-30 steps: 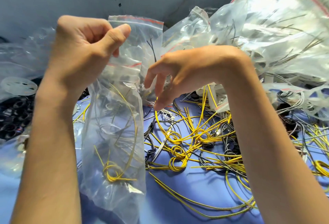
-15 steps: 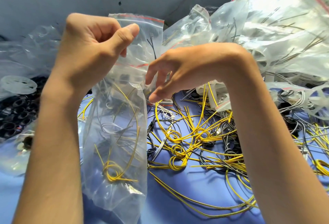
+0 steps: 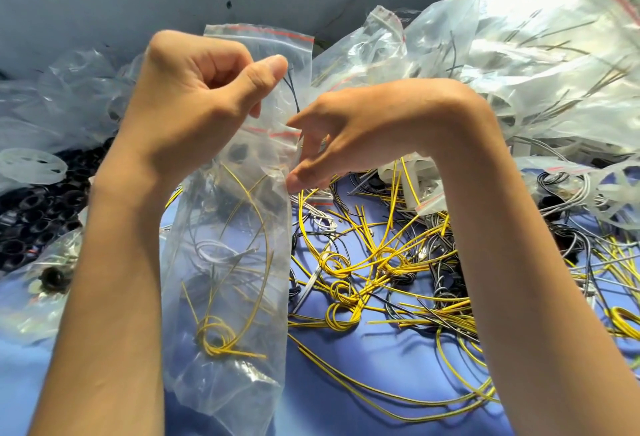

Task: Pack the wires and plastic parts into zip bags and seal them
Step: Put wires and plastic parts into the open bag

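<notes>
Here, a heap of shiny crinkly bags [image 3: 519, 54] sits at two o'clock. The soft clear zip bag [image 3: 239, 297] hangs in the middle so its yellow wire loop [image 3: 213, 344] drops down. The left hand [image 3: 194, 106] pinches its top. The right hand [image 3: 363, 127] curls by the red zip line [image 3: 273, 131]; I cannot tell if it grips. Loose wires [image 3: 337, 262] lie at four o'clock.

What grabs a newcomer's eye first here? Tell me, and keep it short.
Centre frame, the left hand pinches up a clear zip bag holding a yellow wire coil, with the right hand at its red-striped mouth. Right of it, loose yellow wires tangle across the blue table, and a glossy heap of bags fills the upper right.
</notes>
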Demonstrator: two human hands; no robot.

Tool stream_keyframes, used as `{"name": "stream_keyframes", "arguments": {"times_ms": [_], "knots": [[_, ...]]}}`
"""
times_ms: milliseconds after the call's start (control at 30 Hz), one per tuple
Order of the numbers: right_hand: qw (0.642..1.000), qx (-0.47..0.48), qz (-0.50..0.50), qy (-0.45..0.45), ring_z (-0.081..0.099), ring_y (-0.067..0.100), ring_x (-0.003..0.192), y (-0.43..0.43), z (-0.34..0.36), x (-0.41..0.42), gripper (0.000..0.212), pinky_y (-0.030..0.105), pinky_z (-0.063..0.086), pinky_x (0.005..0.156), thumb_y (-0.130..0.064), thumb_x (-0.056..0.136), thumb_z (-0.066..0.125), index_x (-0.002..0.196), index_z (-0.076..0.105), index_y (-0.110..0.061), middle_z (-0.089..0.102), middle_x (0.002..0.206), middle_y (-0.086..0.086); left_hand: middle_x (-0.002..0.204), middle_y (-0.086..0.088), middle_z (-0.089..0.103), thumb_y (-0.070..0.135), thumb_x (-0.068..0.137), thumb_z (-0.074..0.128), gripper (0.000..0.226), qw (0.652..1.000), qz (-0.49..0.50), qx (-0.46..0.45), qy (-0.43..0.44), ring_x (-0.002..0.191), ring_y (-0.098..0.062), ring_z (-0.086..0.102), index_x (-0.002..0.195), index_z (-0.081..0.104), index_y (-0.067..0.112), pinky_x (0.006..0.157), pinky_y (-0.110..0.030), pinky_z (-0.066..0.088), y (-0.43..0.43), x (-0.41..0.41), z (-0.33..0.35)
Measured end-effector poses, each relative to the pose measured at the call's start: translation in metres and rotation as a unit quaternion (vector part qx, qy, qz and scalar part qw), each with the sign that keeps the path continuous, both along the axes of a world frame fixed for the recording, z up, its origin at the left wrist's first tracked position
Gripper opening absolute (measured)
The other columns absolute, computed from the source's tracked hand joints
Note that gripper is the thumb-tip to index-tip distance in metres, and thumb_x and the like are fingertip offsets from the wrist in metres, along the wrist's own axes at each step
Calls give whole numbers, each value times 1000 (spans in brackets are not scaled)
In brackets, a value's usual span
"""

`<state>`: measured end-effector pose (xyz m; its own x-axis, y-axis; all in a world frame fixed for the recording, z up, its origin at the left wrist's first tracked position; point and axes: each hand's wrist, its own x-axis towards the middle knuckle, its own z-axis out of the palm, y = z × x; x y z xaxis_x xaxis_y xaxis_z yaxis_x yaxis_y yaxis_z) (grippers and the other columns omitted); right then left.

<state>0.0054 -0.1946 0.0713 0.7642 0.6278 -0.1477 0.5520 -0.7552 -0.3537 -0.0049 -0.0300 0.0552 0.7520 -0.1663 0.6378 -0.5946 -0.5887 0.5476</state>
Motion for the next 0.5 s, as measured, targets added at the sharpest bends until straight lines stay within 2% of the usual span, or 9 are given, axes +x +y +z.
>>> {"name": "stream_keyframes", "arguments": {"times_ms": [233, 367, 433, 500], "knots": [[1000, -5, -1, -6, 62, -4, 72, 0, -1, 1, 27, 20, 37, 57, -60, 79, 61, 74, 53, -35, 71, 86, -13, 37, 12, 37, 27, 91, 60, 41, 1000, -3, -4, -1, 37, -2, 27, 52, 50, 19, 42, -11, 18, 1, 0, 1], [1000, 12, 9, -11, 64, -1, 79, -2, -1, 3, 25, 26, 43, 66, -59, 79, 61, 75, 52, -36, 72, 88, -14, 38, 11, 38, 28, 90, 60, 41, 1000, 0, -10, 0, 38, -3, 27, 52, 50, 17, 42, -13, 19, 2, 0, 1], [999, 34, 16, -23, 63, -4, 78, -3, -1, 5, 19, 27, 46, 68, -55, 81, 62, 85, 56, -37, 72, 89, -14, 38, 10, 37, 29, 90, 59, 41, 1000, 1, -12, 1, 38, -3, 27, 52, 50, 18, 42, -13, 19, 3, 0, 2], [996, 75, 25, -43, 59, -9, 71, -2, -1, 7, 17, 22, 46, 66, -45, 85, 64, 99, 60, -36, 71, 89, -14, 39, 11, 38, 29, 90, 59, 41, 1000, 3, -14, -1, 38, -3, 27, 52, 50, 19, 42, -13, 18, 4, 0, 2]]}}
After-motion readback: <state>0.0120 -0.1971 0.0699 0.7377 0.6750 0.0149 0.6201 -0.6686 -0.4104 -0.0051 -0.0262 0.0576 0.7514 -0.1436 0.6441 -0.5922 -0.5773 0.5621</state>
